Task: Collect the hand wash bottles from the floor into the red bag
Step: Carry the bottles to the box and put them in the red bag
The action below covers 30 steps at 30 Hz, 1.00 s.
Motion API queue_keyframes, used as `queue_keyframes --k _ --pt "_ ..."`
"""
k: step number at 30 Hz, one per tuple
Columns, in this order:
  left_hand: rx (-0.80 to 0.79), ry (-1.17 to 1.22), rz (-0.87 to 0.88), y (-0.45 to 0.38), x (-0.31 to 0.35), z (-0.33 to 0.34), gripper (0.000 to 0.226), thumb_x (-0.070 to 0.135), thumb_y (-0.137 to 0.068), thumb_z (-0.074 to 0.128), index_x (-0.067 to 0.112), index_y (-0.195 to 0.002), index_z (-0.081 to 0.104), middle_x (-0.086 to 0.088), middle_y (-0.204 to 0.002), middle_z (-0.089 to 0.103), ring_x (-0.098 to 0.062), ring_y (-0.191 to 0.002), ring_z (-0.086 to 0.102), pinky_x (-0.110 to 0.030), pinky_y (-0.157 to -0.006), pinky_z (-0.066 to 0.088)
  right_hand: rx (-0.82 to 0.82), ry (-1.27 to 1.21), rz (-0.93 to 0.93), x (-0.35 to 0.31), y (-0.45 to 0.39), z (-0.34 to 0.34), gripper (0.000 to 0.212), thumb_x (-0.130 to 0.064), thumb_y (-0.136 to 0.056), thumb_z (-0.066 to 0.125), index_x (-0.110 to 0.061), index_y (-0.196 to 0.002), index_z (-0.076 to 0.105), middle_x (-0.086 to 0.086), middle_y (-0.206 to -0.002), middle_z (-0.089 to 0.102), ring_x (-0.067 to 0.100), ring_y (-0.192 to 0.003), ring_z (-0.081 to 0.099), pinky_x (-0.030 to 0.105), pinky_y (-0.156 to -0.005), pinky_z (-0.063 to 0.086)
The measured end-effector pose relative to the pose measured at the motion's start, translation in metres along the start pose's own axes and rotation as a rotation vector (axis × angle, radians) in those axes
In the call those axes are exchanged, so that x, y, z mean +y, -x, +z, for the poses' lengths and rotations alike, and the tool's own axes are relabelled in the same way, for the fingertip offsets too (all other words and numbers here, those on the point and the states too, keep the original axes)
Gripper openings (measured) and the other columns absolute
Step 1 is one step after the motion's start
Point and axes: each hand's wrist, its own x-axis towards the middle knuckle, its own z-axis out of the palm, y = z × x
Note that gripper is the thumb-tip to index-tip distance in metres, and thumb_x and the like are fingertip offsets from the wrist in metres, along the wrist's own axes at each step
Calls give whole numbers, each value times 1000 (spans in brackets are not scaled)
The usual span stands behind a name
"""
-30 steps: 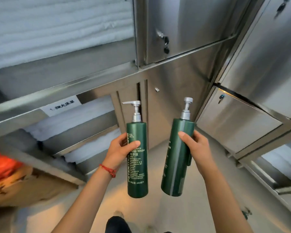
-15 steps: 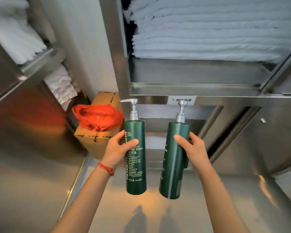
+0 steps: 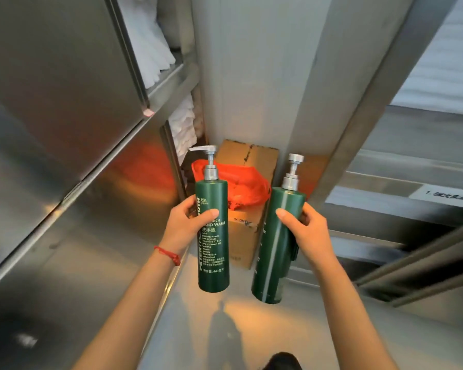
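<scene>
I hold two dark green hand wash bottles with silver pumps upright in front of me. My left hand grips the left bottle near its top, label facing me. My right hand grips the right bottle the same way. Behind and between them the red bag lies crumpled on top of a cardboard box in the far corner. The bottles partly hide the bag.
Steel cabinet doors line the left side, with shelves of folded white linen beyond. A steel shelf unit with a white label stands on the right. The grey floor runs narrow between them toward the box.
My view has swung left, bringing the box and red bag from the left edge to straight ahead and closer. Both hands keep the same grip on the bottles.
</scene>
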Motion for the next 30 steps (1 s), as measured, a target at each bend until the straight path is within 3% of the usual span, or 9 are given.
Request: queue_keyframes --k 2,6,9,13,17,23,30 --pt "10 -5 -5 -21 -3 -8 36 22 -54 74 23 -88 63 13 -69 71 2 -66 63 -13 -59 48 17 20 8 2 -17 9 17 -17 -78 68 -17 -93 60 0 -85 66 3 -71 64 15 -61 52" --pt "12 0 -14 -68 -8 -15 43 32 -48 75 24 -89 62 11 -75 70 3 -68 64 -12 -60 49 57 47 13 7 -64 20 16 -18 -77 69 -21 -91 60 -2 -85 66 5 -71 64 13 -60 52" --pt "23 11 -30 -110 -16 -17 36 12 -59 77 24 -89 62 11 -74 71 2 -68 64 -13 -61 49 64 55 15 14 -108 28 20 -20 -76 70 -21 -94 60 -5 -86 67 1 -71 64 10 -61 50" --pt "51 19 -77 -164 -23 -19 48 32 -44 76 25 -90 62 9 -82 70 -2 -73 65 -14 -64 51 50 85 9 23 -166 39 30 -18 -76 71 -12 -104 60 -2 -92 66 4 -81 61 9 -66 49" --pt "79 9 -114 -217 -27 -26 53 35 -42 76 27 -91 61 4 -91 67 -7 -81 64 -17 -70 51 57 87 32 26 -221 52 32 -16 -74 72 -18 -102 57 -9 -90 63 1 -81 60 7 -63 49" --pt "67 -22 -164 -292 -51 -34 50 2 -58 79 17 -101 57 -4 -98 65 -8 -85 62 -14 -74 50 101 118 77 52 -280 75 41 -15 -70 76 -23 -105 55 -11 -97 63 1 -90 61 12 -71 49" --pt "6 -80 -216 -366 -98 -26 56 -17 -61 72 26 -90 51 7 -93 60 12 -74 61 -7 -67 47 190 181 156 99 -329 98 58 -21 -66 79 -18 -116 51 -13 -102 62 -1 -95 59 16 -79 49"
